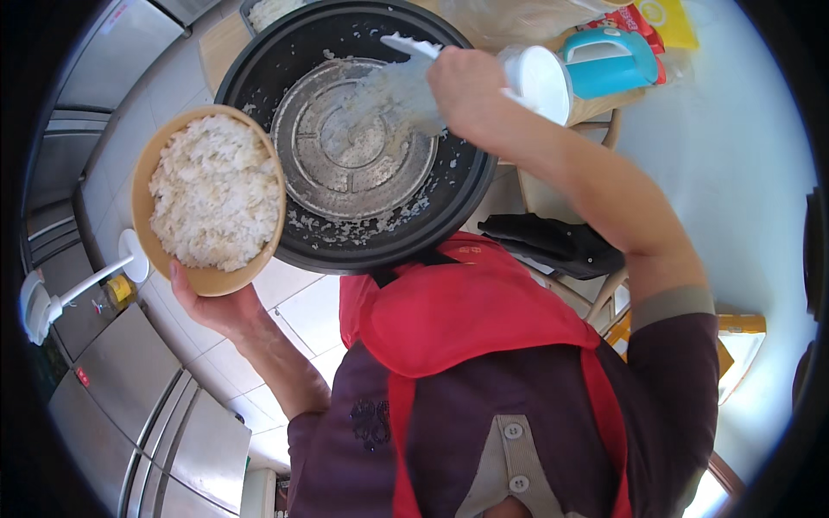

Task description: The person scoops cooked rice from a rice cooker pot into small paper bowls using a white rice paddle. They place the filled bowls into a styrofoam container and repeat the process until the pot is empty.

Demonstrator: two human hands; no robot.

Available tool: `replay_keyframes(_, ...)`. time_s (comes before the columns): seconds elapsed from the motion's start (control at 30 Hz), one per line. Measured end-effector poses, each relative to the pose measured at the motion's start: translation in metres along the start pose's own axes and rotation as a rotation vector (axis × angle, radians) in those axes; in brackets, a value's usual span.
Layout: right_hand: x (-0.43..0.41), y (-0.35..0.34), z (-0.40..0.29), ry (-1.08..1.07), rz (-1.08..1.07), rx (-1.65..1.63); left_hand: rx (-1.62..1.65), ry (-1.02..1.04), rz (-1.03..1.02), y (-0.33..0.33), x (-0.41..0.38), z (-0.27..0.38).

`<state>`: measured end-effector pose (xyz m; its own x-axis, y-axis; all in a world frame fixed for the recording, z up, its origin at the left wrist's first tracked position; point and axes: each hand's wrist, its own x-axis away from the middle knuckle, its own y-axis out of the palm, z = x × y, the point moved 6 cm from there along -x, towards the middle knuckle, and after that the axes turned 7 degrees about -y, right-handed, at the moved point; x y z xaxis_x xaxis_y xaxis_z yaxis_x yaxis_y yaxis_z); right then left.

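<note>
My left hand (217, 311) supports a tan bowl (138, 184) from below, thumb against its outer side. White cooked rice (214, 194) is heaped inside it. Beside the bowl stands a large black round pot (343, 249) with a ringed metal bottom (424, 171). Rice grains stick to its wall and base. Over the pot's right side, my right hand (467, 87) is closed around a white plastic paddle-like tool (409, 45), whose far edge looks jagged. Under that hand is a blurred whitish, rice-flecked mass (395, 97); whether the hand also grips it cannot be told.
Right of the pot are a white-lidded container (547, 84) and a turquoise hand-held appliance (609, 65), near red and yellow packets (667, 22). A black garment or bag (550, 243) lies over a wooden chair (605, 298). Steel cabinets (116, 382) line the left.
</note>
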<state>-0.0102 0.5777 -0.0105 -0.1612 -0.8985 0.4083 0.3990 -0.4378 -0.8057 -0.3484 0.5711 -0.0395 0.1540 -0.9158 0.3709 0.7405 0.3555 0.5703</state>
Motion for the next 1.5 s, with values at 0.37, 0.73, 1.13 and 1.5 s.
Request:
replay_keyframes(0.37, -0.004, 0.066, 0.009, 0.253, -0.577, -0.674, -0.016, -0.121, 0.023, -0.009, 0.009, -0.025)
replay_keyframes(0.73, 0.063, 0.011, -0.001, 0.014, 0.002, -0.621, -0.048, -0.088, -0.031, 0.016, -0.010, -0.015)
replay_keyframes(1.13, 0.125, -0.039, 0.042, 0.004, 0.495, -1.024, -0.135, -0.414, -0.355, 0.092, 0.002, -0.080)
replay_keyframes(1.5, 0.212, -0.035, 0.054, 0.159, 0.511, -0.555, -0.110, -0.567, -0.534, 0.153, 0.073, -0.129)
